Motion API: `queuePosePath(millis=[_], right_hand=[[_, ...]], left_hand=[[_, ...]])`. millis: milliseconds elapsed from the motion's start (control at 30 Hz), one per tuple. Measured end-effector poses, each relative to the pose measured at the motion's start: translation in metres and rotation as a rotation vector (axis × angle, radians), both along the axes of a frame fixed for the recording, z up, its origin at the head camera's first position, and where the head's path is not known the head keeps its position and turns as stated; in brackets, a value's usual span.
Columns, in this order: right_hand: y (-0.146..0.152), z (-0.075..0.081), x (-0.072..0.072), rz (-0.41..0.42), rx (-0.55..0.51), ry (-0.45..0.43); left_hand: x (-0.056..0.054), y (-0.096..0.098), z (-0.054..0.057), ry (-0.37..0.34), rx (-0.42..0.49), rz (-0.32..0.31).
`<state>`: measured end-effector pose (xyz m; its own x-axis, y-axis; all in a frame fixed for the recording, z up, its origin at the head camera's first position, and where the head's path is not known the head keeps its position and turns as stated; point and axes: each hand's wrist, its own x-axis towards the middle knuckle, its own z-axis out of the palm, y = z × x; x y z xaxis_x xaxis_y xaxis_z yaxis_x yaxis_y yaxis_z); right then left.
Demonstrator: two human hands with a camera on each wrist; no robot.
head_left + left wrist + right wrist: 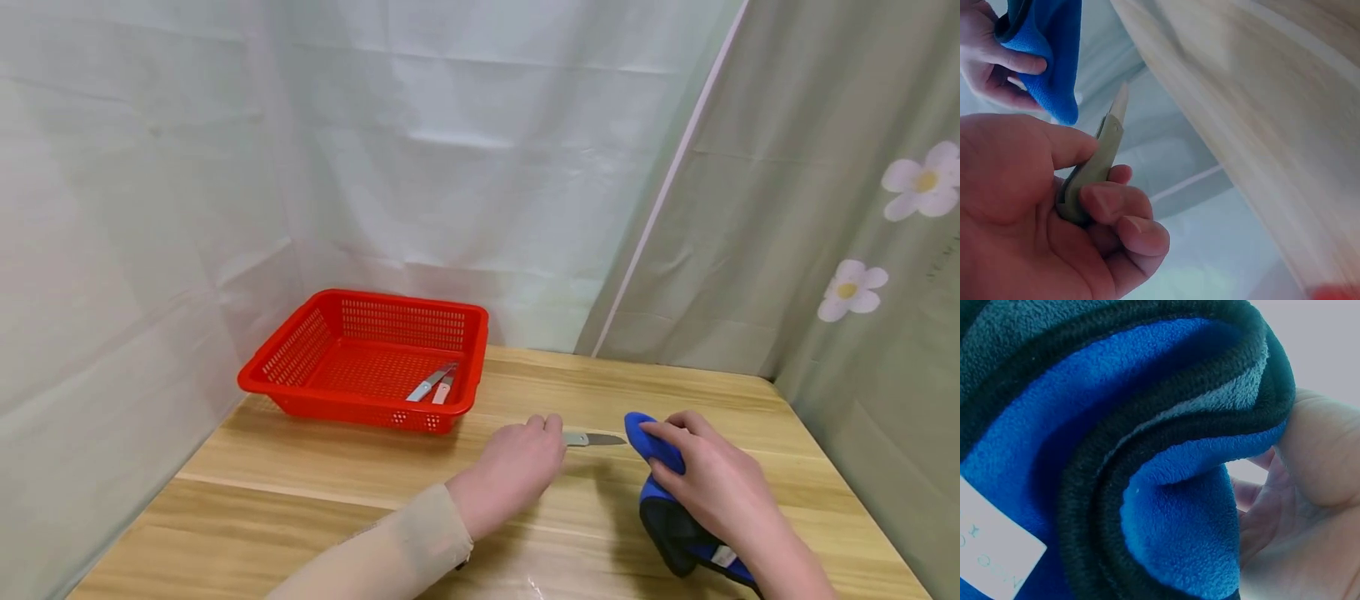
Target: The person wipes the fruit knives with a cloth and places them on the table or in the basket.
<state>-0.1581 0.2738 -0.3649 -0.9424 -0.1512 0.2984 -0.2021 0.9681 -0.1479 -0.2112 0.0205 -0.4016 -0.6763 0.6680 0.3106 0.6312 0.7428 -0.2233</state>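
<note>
My left hand (pixel 517 467) grips a small folding knife (pixel 1102 147) by its pale green handle, the blade unfolded and pointing right in the head view. In the left wrist view the thumb and curled fingers wrap the handle. My right hand (pixel 716 475) pinches a blue cloth (pixel 654 443) with dark edging between thumb and fingers. The cloth's folded tip is just beyond the knife point, and the rest hangs below the hand. Close up in the right wrist view, the cloth (pixel 1179 512) shows folds, grey patches and a white label (pixel 997 544).
A red plastic basket (pixel 360 407) stands at the back left of the wooden table (pixel 420 475). Inside it lie a light blue knife (pixel 425 387) and a pink one (pixel 442 390). Pale curtains (pixel 465 167) enclose the table at the back and sides.
</note>
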Motion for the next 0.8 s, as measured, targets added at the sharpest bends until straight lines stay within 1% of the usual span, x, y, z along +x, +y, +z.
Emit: queuePosePath(millis=[67,133,200,300,433,500,567,700,800], right_hand=[[-0.004,0.002,-0.001,0.010,-0.002,0.011],[-0.007,0.003,-0.003,0.020,-0.001,0.019],[-0.010,0.004,-0.004,0.032,-0.003,0.029],[-0.015,0.005,-0.007,0.050,-0.007,0.041],[-0.022,0.007,-0.008,0.069,-0.018,0.065],[-0.025,0.008,-0.009,0.076,-0.023,0.077],[-0.028,0.008,-0.010,0.083,-0.026,0.084],[-0.033,0.010,-0.011,0.099,-0.030,0.097],[-0.038,0.012,-0.013,0.111,-0.032,0.105]], left_hand=[[0.000,-0.006,0.002,-0.045,0.086,0.016],[0.000,-0.013,0.004,-0.076,0.140,0.014],[-0.001,-0.019,0.004,-0.084,0.158,0.012],[-0.001,-0.027,0.003,-0.062,0.179,0.026],[-0.001,-0.036,0.001,0.005,0.205,0.061],[0.000,-0.041,0.002,0.023,0.221,0.067],[0.001,-0.045,0.002,0.022,0.240,0.067],[0.004,-0.053,0.004,-0.013,0.270,0.069],[0.005,-0.058,0.004,-0.002,0.280,0.072]])
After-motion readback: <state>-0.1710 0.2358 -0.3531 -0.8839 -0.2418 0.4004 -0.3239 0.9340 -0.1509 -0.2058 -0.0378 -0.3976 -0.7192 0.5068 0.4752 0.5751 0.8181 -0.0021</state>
